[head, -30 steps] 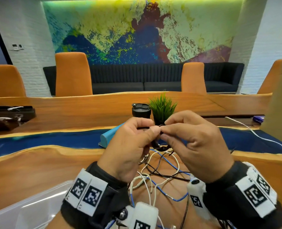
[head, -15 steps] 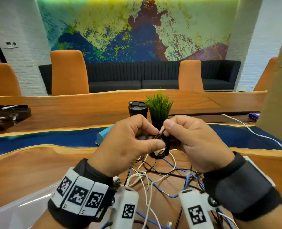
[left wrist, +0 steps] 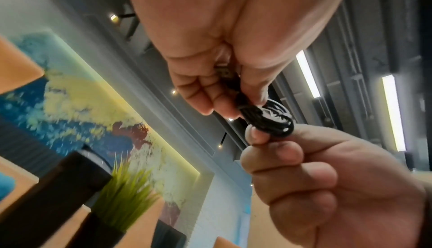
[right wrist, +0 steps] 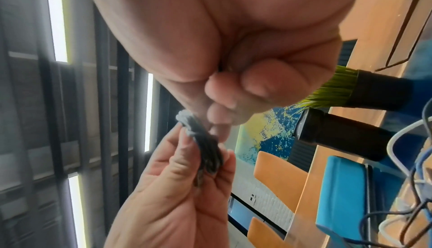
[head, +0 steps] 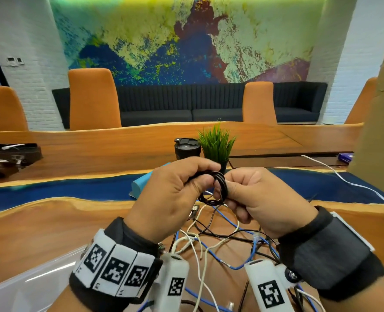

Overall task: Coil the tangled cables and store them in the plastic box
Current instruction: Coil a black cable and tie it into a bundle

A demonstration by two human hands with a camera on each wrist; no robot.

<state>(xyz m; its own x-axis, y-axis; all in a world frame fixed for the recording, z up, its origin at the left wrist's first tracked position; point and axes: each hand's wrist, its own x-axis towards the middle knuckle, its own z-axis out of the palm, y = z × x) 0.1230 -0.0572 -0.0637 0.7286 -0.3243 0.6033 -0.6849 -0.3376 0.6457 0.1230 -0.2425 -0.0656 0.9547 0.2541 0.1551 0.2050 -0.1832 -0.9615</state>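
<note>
Both hands pinch one small black cable coil [head: 217, 188] at centre frame: left hand [head: 170, 199] grips its top, right hand [head: 254, 199] its side. Since a second ago the loops look bigger and tidier (nearly done), while the plastic box [head: 29, 280] waits lower left.

Tangled cables [head: 211, 242] beneath; plant [head: 217, 145] just beyond.

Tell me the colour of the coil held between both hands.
Black coil; clearest in the head view.

Plastic box [head: 29, 287] cut off (lower-left corner).
</note>
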